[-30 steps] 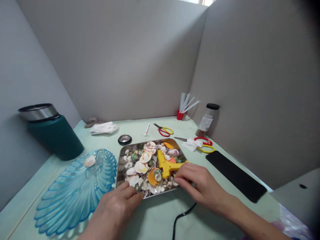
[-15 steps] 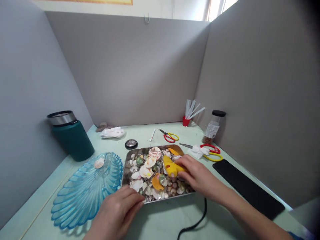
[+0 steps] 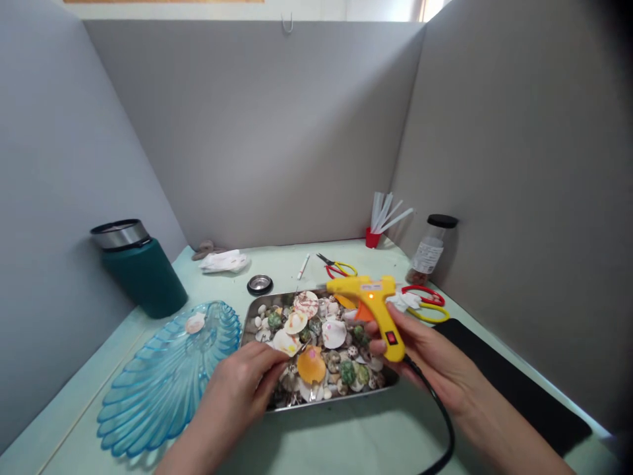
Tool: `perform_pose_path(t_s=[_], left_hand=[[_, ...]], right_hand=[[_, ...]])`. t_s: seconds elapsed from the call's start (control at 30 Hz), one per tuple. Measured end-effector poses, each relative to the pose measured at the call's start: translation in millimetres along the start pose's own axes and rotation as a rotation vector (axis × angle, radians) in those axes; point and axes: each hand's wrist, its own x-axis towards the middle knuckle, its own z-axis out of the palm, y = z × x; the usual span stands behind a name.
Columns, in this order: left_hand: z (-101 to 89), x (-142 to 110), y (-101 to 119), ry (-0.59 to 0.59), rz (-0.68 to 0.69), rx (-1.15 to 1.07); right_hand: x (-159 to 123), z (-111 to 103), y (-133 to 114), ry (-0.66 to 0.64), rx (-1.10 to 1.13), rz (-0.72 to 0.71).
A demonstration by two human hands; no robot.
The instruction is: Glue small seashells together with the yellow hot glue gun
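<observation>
Work looks to be at an early stage: one pale, fan-shaped seashell (image 3: 194,322) rests at the far end of the blue, ribbed, see-through shell-shaped dish (image 3: 158,382), whose remaining surface shows no other shells. The silver metal rectangular tray (image 3: 252,319), just right of the dish, is heaped with mixed white, green and brown seashells (image 3: 335,333), so most seem unused. The right hand (image 3: 428,349) curls its fingers around the handle of a yellow plastic glue gun (image 3: 376,303), raised over the tray's right side, nozzle pointing left, an orange light glowing on its body. The left hand (image 3: 242,379) draws thumb and fingers together over the tray's near left part; whether they pinch a shell I cannot tell.
</observation>
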Motion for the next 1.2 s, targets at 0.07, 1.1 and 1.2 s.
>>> perform_pose_path(t_s=[0.07,1.1,1.2], left_hand=[[-0.4,4,0,0.011,-0.014,0.02],[4.0,29,-12,-0.006,-0.15,-0.095],[1.4,29,-10,0.064,-0.296,-0.26]], right_hand=[[-1,5,2,0.024,0.182,0.109],[38,-4,-5,-0.215,-1.467,-0.447],[29,-8,0,-0.199,-1.691,-0.47]])
